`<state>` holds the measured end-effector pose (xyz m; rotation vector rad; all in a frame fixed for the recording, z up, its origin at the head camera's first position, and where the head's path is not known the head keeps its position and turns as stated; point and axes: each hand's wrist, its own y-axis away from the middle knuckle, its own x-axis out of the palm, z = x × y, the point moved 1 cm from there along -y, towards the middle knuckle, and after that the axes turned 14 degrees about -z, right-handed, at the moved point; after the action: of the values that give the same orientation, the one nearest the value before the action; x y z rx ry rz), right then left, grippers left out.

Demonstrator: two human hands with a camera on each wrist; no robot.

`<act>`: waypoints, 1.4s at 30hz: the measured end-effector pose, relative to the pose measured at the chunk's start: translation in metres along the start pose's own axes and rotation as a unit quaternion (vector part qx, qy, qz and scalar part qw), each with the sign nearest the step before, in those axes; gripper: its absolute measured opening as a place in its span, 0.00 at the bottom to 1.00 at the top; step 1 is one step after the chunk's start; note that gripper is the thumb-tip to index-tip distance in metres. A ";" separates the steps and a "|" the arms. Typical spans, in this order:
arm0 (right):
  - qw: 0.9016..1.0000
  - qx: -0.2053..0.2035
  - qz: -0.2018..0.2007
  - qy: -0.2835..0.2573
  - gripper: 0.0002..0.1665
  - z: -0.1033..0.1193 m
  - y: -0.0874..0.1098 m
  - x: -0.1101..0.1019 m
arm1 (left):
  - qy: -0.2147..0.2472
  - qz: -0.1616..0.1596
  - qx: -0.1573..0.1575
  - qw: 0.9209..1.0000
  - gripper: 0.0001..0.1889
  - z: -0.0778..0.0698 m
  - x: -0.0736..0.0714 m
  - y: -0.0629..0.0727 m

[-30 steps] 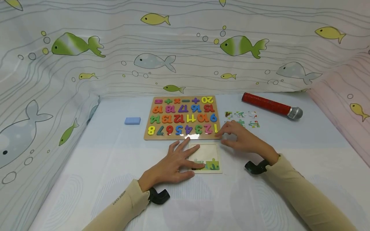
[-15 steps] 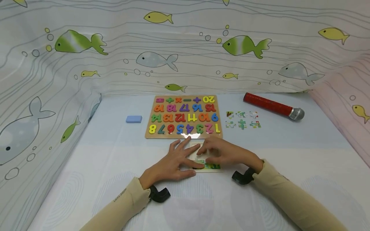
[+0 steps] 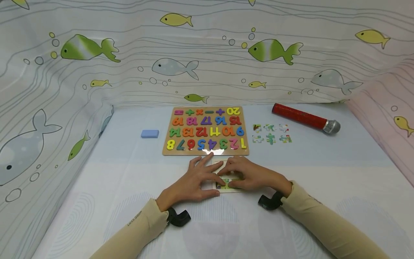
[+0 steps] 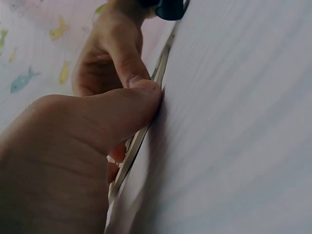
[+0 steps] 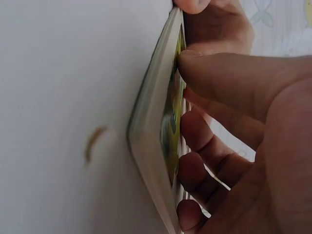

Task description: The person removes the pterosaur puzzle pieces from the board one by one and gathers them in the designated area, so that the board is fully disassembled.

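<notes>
A fish-printed far wall is standing behind the pale desk, while a matching left wall and a pinkish right wall are flanking it.

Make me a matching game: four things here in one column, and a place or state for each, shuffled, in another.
1 Red microphone
2 Blue block
3 Loose puzzle pieces
4 Wooden frame

A Two rows of three
B Touched by left hand and right hand
C Has a silvery end
D Left of the number board

Pairs: 1C, 2D, 3A, 4B
</notes>
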<state>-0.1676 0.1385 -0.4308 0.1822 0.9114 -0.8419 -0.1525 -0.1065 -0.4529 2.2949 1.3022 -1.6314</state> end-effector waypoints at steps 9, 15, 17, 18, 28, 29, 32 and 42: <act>1.000 0.003 -0.017 0.007 0.24 0.000 0.000 0.003 | -0.060 -0.026 -0.016 0.998 0.23 0.002 -0.002 -0.002; 1.000 0.001 -0.026 0.009 0.21 0.003 -0.001 0.004 | -0.107 -0.044 -0.018 0.993 0.35 0.005 0.000 -0.001; 1.000 0.000 -0.028 0.011 0.20 0.004 -0.001 0.004 | -0.115 -0.048 -0.018 0.992 0.33 0.006 0.000 -0.001; 1.000 0.001 -0.029 0.012 0.20 0.005 -0.001 0.004 | -0.118 -0.049 -0.017 0.992 0.32 0.006 0.000 -0.001; 0.999 0.021 -0.028 0.012 0.19 0.008 -0.002 0.005 | -0.107 -0.045 -0.019 0.993 0.30 0.005 -0.002 0.001; 0.999 0.023 -0.028 0.012 0.19 0.008 -0.002 0.005 | -0.108 -0.043 -0.020 0.993 0.30 0.006 -0.002 0.001; 0.999 0.025 -0.029 0.012 0.19 0.008 -0.002 0.005 | -0.109 -0.039 -0.022 0.993 0.31 0.006 -0.002 0.001; 0.999 0.035 -0.032 -0.004 0.19 0.008 -0.002 0.005 | -0.099 -0.039 -0.024 0.994 0.33 0.006 -0.001 0.001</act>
<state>-0.1622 0.1309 -0.4293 0.2112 0.8846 -0.9345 -0.1562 -0.1104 -0.4551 2.0183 1.3843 -1.7785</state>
